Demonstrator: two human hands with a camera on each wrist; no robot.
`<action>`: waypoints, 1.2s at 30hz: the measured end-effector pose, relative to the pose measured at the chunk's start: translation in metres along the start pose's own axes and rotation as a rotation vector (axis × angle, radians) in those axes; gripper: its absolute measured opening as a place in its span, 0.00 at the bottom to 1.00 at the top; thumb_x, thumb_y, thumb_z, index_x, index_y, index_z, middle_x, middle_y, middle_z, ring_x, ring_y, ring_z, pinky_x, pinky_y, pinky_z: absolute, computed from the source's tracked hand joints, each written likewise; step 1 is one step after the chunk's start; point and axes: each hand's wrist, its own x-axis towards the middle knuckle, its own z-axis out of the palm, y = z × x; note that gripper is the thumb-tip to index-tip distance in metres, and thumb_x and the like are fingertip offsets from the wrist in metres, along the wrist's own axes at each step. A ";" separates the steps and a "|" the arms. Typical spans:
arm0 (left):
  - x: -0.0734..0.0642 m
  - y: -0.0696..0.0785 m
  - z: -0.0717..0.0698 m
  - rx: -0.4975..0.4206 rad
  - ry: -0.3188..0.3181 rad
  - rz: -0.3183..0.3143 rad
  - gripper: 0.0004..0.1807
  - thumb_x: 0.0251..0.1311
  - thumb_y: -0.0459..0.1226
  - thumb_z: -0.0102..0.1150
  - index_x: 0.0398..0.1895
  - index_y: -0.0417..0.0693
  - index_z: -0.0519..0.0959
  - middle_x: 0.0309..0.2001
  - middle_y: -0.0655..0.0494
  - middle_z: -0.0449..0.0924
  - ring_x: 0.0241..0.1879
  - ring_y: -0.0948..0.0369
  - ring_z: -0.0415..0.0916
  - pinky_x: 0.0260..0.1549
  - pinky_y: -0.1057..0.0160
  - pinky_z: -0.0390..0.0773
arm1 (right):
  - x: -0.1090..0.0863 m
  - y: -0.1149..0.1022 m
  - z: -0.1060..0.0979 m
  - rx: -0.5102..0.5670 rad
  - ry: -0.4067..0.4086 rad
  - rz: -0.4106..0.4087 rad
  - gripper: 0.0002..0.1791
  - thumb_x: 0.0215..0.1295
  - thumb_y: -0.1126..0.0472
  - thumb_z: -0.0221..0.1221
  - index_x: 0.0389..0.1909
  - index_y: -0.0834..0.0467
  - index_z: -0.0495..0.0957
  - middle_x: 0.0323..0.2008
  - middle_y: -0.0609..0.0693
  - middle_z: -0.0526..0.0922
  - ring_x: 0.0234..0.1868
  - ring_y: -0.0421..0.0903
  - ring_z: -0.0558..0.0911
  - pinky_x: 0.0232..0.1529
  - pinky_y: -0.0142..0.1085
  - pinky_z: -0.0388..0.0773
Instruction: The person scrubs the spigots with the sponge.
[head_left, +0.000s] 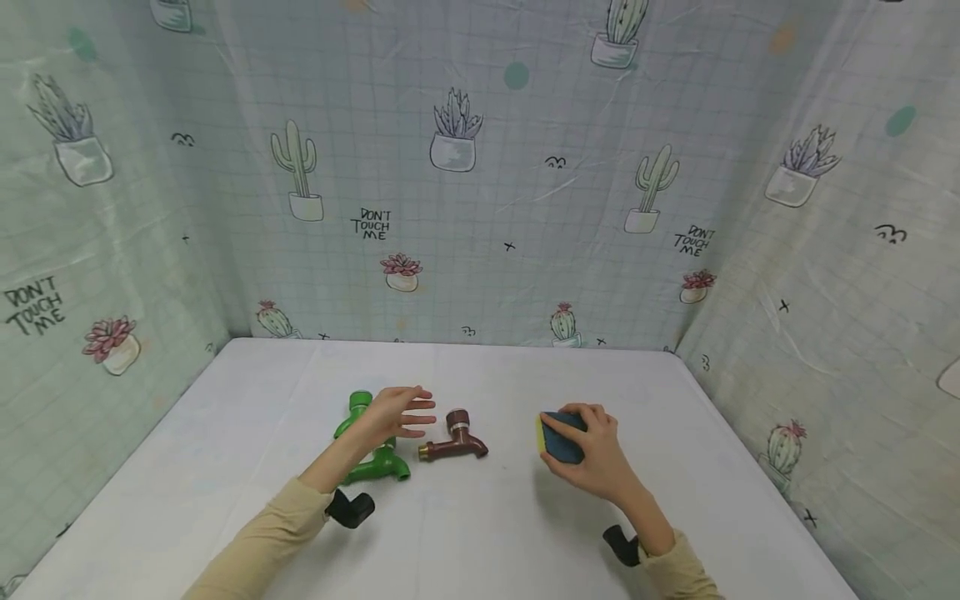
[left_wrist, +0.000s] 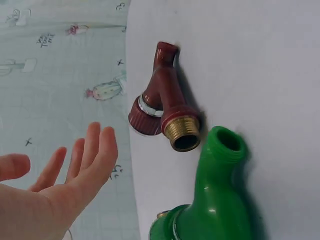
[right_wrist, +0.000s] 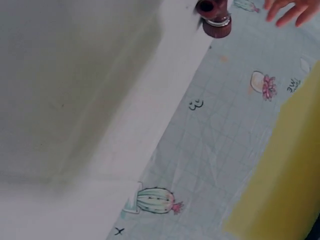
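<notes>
My right hand (head_left: 596, 450) grips a sponge (head_left: 562, 437) with a dark blue face and a yellow side, held above the white table. Its yellow side fills the lower right of the right wrist view. My left hand (head_left: 397, 414) hovers with fingers spread and relaxed, holding nothing. Under that wrist lies green tapware (head_left: 382, 467), partly covered by the forearm; whether it is one tap or two I cannot tell. Just right of the left fingertips, a brown tap (head_left: 457, 442) lies on the table. Its brass threaded end (left_wrist: 182, 132) shows in the left wrist view.
The white table (head_left: 480, 542) meets a patterned curtain (head_left: 495, 217) at the back, with more of it on both sides. A black wrist mount (head_left: 350, 508) sits at the left cuff, another (head_left: 621, 546) at the right cuff.
</notes>
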 end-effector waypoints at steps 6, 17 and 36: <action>-0.029 -0.006 0.002 -0.066 0.033 0.034 0.22 0.67 0.41 0.37 0.56 0.33 0.65 0.57 0.34 0.67 0.50 0.49 0.75 0.46 0.51 0.77 | -0.001 0.002 0.004 -0.072 -0.110 0.123 0.30 0.41 0.51 0.68 0.51 0.45 0.75 0.44 0.57 0.72 0.42 0.51 0.66 0.37 0.45 0.58; -0.063 -0.015 0.025 -0.163 0.021 0.013 0.24 0.66 0.44 0.40 0.53 0.30 0.65 0.53 0.36 0.71 0.45 0.55 0.78 0.44 0.52 0.78 | -0.001 0.006 0.019 -0.190 -0.207 0.148 0.33 0.49 0.36 0.57 0.56 0.47 0.70 0.42 0.53 0.71 0.41 0.51 0.65 0.38 0.54 0.61; -0.069 -0.031 0.048 -0.262 -0.056 -0.013 0.20 0.65 0.42 0.40 0.50 0.34 0.68 0.44 0.50 0.79 0.44 0.56 0.78 0.45 0.52 0.78 | 0.002 0.012 0.039 -0.226 -0.522 0.296 0.34 0.47 0.40 0.62 0.57 0.48 0.69 0.46 0.53 0.72 0.46 0.54 0.69 0.42 0.61 0.64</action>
